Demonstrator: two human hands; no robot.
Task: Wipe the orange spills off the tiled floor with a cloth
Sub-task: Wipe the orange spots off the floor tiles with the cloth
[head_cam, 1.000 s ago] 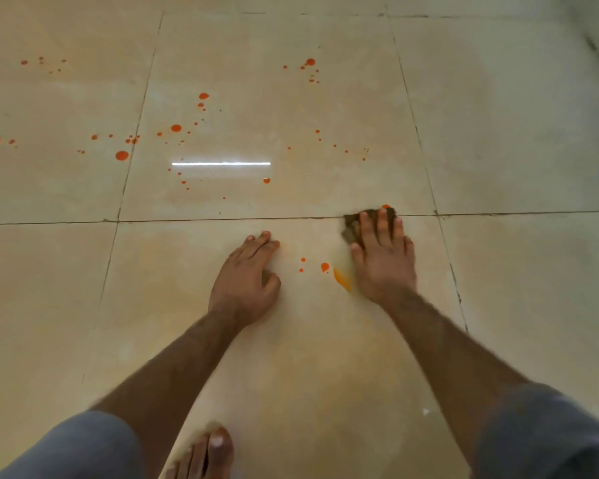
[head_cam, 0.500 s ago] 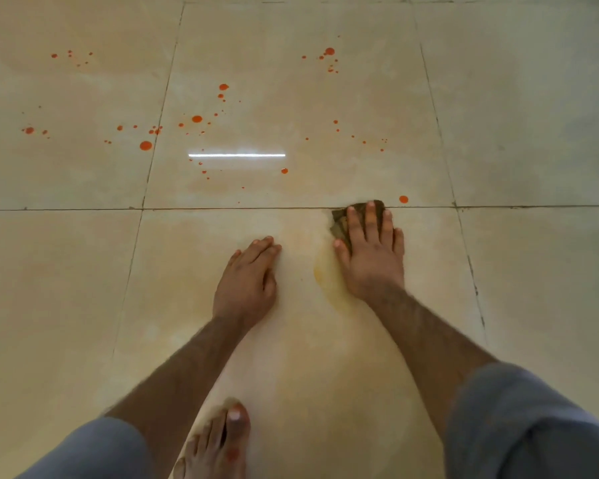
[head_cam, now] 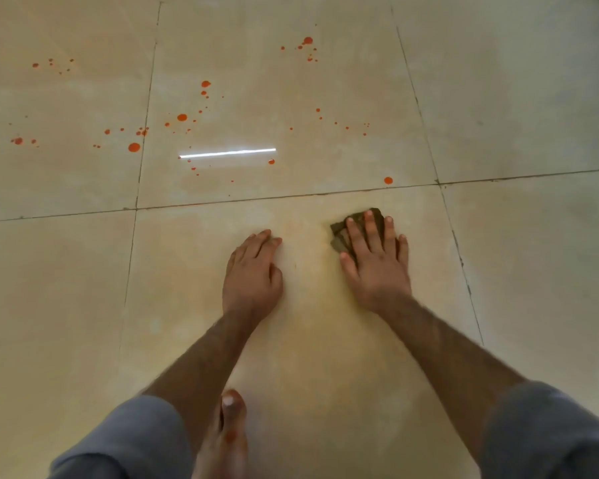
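From the head view, the right hand (head_cam: 376,262) lies flat with fingers spread, pressing a dark cloth (head_cam: 346,231) onto the tiled floor (head_cam: 533,254). The left hand (head_cam: 253,274) rests palm-down on the same tile, holding nothing. Orange spills (head_cam: 134,147) dot the tiles beyond the grout line (head_cam: 222,201), one drop (head_cam: 388,180) near the cloth.

Crumpled brown cloth (head_cam: 358,225) on beige tiled floor (head_cam: 498,98); orange spills (head_cam: 182,117) beyond.

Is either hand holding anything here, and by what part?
The right hand presses flat on the brown cloth, fingers covering most of it. The left hand rests bare on the floor.
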